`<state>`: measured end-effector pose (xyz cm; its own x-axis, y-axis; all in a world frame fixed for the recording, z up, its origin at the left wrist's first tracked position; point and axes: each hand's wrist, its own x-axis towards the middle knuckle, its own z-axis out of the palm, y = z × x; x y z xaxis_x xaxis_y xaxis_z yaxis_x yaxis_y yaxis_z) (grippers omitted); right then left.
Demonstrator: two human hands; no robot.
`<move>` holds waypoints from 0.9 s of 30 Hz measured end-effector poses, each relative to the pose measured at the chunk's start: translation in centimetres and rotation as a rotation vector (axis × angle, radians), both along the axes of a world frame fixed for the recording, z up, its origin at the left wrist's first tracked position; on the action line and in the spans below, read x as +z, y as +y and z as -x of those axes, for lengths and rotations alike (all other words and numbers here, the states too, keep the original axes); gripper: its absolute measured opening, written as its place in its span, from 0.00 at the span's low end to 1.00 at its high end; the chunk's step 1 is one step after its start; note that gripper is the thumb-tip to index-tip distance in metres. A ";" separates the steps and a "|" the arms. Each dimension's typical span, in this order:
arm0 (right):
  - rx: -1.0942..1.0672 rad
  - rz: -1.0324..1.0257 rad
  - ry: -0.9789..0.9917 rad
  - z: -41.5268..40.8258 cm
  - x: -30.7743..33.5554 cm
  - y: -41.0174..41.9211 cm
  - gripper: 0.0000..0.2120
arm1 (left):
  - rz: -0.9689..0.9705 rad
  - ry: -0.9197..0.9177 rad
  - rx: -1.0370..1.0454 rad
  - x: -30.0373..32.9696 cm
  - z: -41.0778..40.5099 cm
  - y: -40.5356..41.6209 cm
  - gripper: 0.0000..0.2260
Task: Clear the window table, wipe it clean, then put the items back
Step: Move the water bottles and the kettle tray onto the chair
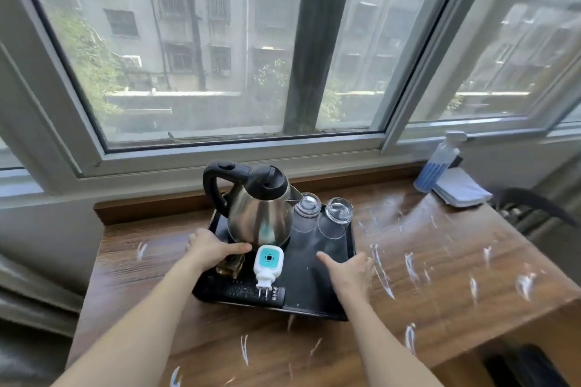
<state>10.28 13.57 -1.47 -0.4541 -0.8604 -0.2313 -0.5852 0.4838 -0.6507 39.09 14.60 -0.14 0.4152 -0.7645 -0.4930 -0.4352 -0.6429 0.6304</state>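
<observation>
My hands, left [210, 249] and right [352, 270], grip the tray [317, 289], thumbs over its rim; tilting could topple kettle [259, 214] and glasses [339, 210].

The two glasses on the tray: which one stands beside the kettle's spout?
The left glass, touching the kettle spout; the other glass stands farther right, nearer the tray edge.
</observation>
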 end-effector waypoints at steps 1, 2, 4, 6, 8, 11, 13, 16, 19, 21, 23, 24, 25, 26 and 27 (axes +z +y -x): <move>-0.027 0.005 -0.005 1.6 0.1 0.0 0.46 | 0.000 0.003 -0.021 0.4 1.7 -0.5 0.66; -0.053 0.010 -0.013 3.2 0.2 -0.1 0.46 | 0.013 -0.001 -0.043 0.2 3.1 -1.2 0.68; -0.106 0.022 -0.026 6.9 0.3 -0.3 0.47 | 0.026 -0.020 -0.087 0.1 6.7 -2.5 0.69; -0.150 0.027 -0.032 10.9 0.7 -0.4 0.48 | 0.040 -0.019 -0.132 0.1 10.8 -3.8 0.69; -0.186 0.026 -0.018 15.4 1.0 -0.5 0.46 | 0.061 -0.018 -0.175 0.2 15.3 -5.1 0.67; -0.213 0.044 0.016 22.6 1.8 -0.9 0.44 | 0.058 0.020 -0.204 -0.6 22.1 -6.9 0.65; -0.221 0.054 0.004 27.5 2.5 -1.3 0.44 | 0.064 0.042 -0.223 -1.0 26.9 -8.1 0.63; -0.223 0.056 0.029 34.5 3.4 -2.1 0.46 | 0.083 0.066 -0.267 -0.7 34.2 -9.5 0.63; -0.240 0.043 0.066 40.5 3.8 -2.9 0.47 | 0.075 0.116 -0.294 0.6 40.5 -10.4 0.58; -0.266 0.034 0.081 43.8 4.0 -3.3 0.47 | 0.074 0.138 -0.322 0.7 44.0 -11.3 0.53; -0.288 0.024 0.093 46.6 4.2 -3.6 0.47 | 0.069 0.128 -0.346 0.6 47.0 -12.5 0.53; -0.300 0.022 0.092 48.0 4.1 -3.9 0.47 | 0.064 0.105 -0.362 0.6 48.4 -13.1 0.54; -0.314 0.021 0.088 49.3 4.1 -4.1 0.48 | 0.059 0.098 -0.373 0.7 49.8 -13.7 0.54; -0.328 0.020 0.081 50.4 3.9 -4.3 0.49 | 0.057 0.094 -0.391 1.0 51.3 -14.2 0.53; -0.340 0.014 0.080 51.6 3.8 -4.6 0.49 | 0.052 0.087 -0.406 1.3 52.6 -14.7 0.51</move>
<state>-41.33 8.97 2.31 -0.7313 -0.6599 -0.1724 -0.4417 0.6508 -0.6176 -13.55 -0.10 1.20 0.0339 -0.8825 -0.4690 -0.5906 -0.3963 0.7030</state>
